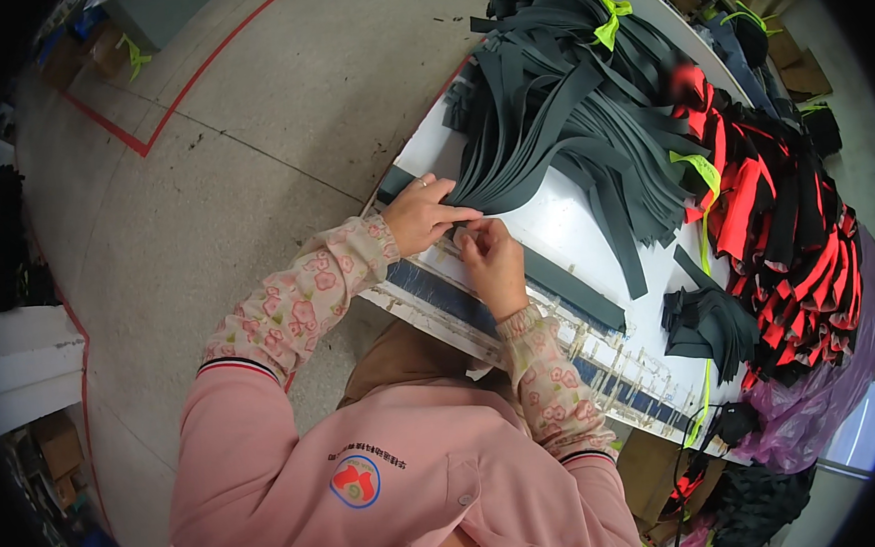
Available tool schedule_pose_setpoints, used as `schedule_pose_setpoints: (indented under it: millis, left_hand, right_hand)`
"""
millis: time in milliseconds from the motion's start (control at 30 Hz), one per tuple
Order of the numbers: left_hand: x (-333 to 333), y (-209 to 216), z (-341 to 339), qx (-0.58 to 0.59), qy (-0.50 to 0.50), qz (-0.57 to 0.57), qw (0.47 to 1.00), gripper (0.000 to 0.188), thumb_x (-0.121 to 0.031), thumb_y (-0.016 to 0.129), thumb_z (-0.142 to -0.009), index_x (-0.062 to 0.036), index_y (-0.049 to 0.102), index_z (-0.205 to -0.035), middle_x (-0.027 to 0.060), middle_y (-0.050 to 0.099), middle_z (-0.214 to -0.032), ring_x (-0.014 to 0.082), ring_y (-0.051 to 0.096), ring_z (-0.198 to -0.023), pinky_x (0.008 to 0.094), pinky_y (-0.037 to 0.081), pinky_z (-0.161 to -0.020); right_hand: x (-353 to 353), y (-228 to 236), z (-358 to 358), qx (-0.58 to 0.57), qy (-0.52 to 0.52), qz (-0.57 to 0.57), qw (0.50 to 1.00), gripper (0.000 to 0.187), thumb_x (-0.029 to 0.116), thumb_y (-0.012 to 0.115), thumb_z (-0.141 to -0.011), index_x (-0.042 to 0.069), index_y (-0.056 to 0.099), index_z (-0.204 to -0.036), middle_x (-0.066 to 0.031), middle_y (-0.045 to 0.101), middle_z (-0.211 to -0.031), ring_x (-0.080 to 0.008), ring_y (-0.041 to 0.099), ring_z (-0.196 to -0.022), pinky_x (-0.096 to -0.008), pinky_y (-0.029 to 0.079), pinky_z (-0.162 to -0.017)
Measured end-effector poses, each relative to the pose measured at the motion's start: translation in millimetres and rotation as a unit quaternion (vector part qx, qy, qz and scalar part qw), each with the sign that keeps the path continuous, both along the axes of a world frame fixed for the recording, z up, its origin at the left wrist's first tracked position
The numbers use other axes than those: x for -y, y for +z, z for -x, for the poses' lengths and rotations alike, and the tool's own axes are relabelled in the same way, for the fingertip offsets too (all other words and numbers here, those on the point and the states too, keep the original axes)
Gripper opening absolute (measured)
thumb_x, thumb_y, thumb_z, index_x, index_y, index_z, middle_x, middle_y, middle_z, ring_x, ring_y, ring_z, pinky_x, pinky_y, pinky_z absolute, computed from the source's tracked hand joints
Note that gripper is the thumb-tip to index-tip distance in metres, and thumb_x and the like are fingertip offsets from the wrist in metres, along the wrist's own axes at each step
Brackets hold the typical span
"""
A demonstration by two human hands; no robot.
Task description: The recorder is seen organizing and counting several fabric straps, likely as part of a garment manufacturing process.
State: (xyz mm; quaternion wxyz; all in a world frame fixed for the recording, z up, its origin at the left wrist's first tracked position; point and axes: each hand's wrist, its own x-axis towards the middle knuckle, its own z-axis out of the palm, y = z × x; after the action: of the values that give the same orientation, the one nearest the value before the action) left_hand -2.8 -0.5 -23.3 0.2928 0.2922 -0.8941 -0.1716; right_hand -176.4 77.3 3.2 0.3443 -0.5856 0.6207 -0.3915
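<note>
Near the front edge of the white table (566,211), your left hand (420,217) is touching the ends of dark grey strips (530,152), its grip unclear; your right hand (495,270) is bunching its fingers just beside, pinching what, I cannot tell. Beyond, the strips are fanning away, red-and-black fabric (781,232) lying to their right.

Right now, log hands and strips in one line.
left hand: at ends of dark strips | right hand: beside left, grip unclear | tabletop: white, under strips | red-black fabric: at right
</note>
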Motion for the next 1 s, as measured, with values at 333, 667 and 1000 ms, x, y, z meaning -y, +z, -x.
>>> schedule_pose_setpoints:
  millis: [333,667,1000]
  left_hand:
    - [0,1,2,-0.026,-0.007,-0.002,1.000,0.047,-0.001,0.065,-0.079,-0.0246,0.071,-0.119,0.0194,0.054,-0.104,0.0368,0.051,-0.093,0.0425,0.044,-0.090]
    - [-1,11,-1,-0.002,-0.016,-0.038,0.999,0.046,0.000,0.068,-0.077,-0.0226,0.072,-0.117,0.0141,0.049,-0.094,0.0331,0.047,-0.087,0.0428,0.043,-0.083]
    - [-3,24,1,0.019,-0.022,-0.071,0.997,0.048,-0.004,0.075,-0.072,-0.0169,0.071,-0.118,0.0106,0.047,-0.091,0.0286,0.044,-0.081,0.0389,0.041,-0.076]
  right_hand:
    - [0,-4,3,0.043,-0.006,-0.036,0.998,0.017,0.007,0.067,-0.087,-0.003,0.060,-0.099,-0.0106,0.064,-0.068,-0.0161,0.061,-0.058,-0.0310,0.048,-0.057]
    - [-59,22,141,0.078,-0.157,-0.106,0.979,0.009,0.007,0.061,-0.093,0.000,0.060,-0.099,-0.0034,0.065,-0.075,-0.0079,0.060,-0.061,-0.0225,0.046,-0.055]
    - [-88,20,147,-0.030,-0.141,-0.039,0.989,0.010,0.005,0.063,-0.089,-0.002,0.060,-0.095,-0.0060,0.062,-0.069,-0.0089,0.055,-0.060,-0.0270,0.046,-0.056]
